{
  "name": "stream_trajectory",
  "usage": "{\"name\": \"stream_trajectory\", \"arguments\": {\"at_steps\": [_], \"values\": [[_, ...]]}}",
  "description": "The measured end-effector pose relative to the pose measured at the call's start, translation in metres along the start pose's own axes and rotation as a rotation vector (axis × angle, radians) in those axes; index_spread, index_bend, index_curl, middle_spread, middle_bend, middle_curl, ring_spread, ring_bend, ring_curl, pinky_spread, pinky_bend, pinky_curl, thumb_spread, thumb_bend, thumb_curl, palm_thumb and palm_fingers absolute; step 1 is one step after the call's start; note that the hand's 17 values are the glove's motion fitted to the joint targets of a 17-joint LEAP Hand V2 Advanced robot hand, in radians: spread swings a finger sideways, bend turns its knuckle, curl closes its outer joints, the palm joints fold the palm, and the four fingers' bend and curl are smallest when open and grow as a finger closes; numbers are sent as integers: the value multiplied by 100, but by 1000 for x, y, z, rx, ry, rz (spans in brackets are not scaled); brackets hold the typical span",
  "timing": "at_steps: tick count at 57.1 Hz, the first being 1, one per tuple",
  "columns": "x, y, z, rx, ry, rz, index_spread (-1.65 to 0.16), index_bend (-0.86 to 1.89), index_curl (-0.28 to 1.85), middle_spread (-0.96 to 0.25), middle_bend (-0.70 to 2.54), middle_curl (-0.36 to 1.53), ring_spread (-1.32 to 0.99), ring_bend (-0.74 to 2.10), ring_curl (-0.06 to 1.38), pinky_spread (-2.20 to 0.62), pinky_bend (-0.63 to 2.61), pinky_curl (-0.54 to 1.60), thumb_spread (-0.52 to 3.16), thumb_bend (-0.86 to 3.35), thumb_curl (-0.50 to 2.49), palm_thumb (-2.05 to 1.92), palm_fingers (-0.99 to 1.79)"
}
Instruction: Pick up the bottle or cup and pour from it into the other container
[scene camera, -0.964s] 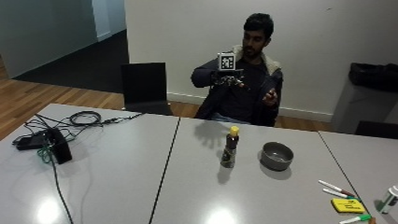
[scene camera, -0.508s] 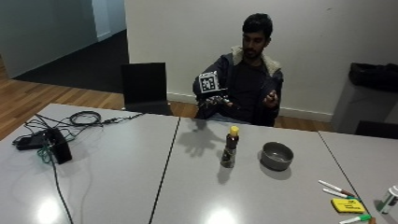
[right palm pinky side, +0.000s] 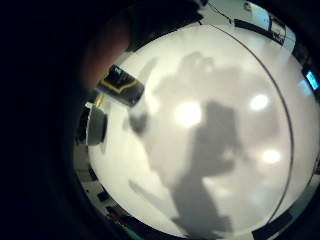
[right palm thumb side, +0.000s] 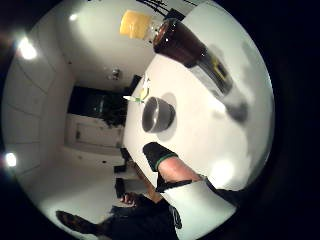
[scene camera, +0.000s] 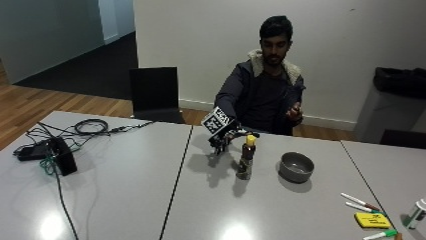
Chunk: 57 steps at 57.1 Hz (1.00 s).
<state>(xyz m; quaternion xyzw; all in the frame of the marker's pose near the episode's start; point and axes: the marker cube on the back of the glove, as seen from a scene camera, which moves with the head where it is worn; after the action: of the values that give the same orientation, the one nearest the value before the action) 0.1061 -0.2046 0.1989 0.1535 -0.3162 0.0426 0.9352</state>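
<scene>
Your grip (scene camera: 223, 141) holds nothing: from the outside view the gloved right hand hangs low over the worktop (scene camera: 200, 200) with its fingers hanging relaxed, just beside the bottle (scene camera: 245, 158) but apart from it. That bottle stands upright on the worktop, dark with a yellow cap, and the grey bowl (scene camera: 296, 166) sits near it on its far side from your hand. Your bare hand (scene camera: 293, 113) is raised near your chest, off the worktop. Markers (scene camera: 359, 202) and a yellow pad (scene camera: 371, 220) lie toward one end of the worktop, well apart from the bowl. At the other end a tangle of cables (scene camera: 73, 131) lies near a black box (scene camera: 61, 155).

From the little finger side of your palm, the pale worktop (right palm pinky side: 225, 150) fills most of what you see, crossed by the hand's shadow. The bottle (right palm pinky side: 121, 86) shows beside a blurred fingertip (right palm pinky side: 100, 50), with the bowl (right palm pinky side: 95, 125) just beyond it.

From the thumb side, the bottle (right palm thumb side: 187, 47) looms close, its yellow cap (right palm thumb side: 135, 23) plain and dark liquid inside. No finger touches it. The bowl (right palm thumb side: 158, 114) stands on the worktop (right palm thumb side: 200, 135) past it, and a gloved finger (right palm thumb side: 165, 162) juts in near the bowl.
</scene>
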Motion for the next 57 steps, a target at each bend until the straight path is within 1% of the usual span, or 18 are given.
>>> {"name": "stream_trajectory", "arguments": {"at_steps": [3,4,7,12,14,18,22,28,31,32,33,37,42,46,50,52,55,57], "values": [[-4,1,7,-53,-80,212,-19,14,26,22,31,29,27,21,15,34,56,23,76,-3,36,39,5],[-4,-2,9,-58,-108,254,-19,14,25,22,31,29,27,22,16,34,57,23,76,-3,36,40,6],[-3,-18,18,-63,-172,296,-19,13,25,21,31,30,26,24,17,34,59,24,76,-2,37,43,12],[-2,-37,30,-50,-262,306,-19,12,24,19,31,31,25,30,19,32,61,25,75,-2,38,50,20],[-3,-44,35,-41,-303,302,-20,13,24,17,32,31,24,34,21,31,61,25,75,-2,38,52,28],[-3,-54,44,-23,-366,285,-21,14,24,14,32,32,22,38,23,30,60,25,74,-1,39,58,36],[-3,-61,51,20,-401,269,-22,14,25,9,34,32,19,43,25,28,56,24,73,-1,40,63,47],[-5,-69,58,34,-429,269,-27,12,25,-6,38,34,5,56,30,25,50,23,71,0,41,75,77],[-5,-73,61,39,-447,265,-28,10,24,-11,38,35,-1,58,31,23,49,23,69,0,42,80,85],[-6,-74,61,43,-454,266,-29,9,24,-14,40,36,-5,62,32,21,50,24,68,1,43,83,94],[-5,-75,62,49,-461,267,-29,8,23,-17,40,36,-7,62,32,19,50,24,68,1,43,85,98],[-3,-75,64,81,-476,251,-30,8,23,-22,46,39,-14,63,34,12,49,25,66,1,44,94,112],[3,-69,67,86,-473,84,-30,17,28,-25,48,41,-19,64,37,5,48,28,61,1,47,101,125],[-3,-73,66,107,-480,231,-30,16,30,-25,46,42,-20,65,38,-2,51,29,50,-2,51,103,127],[-6,-77,64,107,-481,239,-29,16,31,-26,48,43,-21,67,40,-10,53,31,41,-3,54,104,130],[-7,-77,63,95,-474,187,-29,16,32,-25,50,44,-21,67,40,-12,53,31,38,-3,55,104,131],[-8,-68,59,76,-460,39,-29,16,33,-25,51,45,-21,68,41,-15,53,32,34,-3,57,105,130],[-13,-65,54,64,-450,13,-29,16,34,-25,52,46,-21,68,41,-16,52,32,32,-3,58,105,131]]}}
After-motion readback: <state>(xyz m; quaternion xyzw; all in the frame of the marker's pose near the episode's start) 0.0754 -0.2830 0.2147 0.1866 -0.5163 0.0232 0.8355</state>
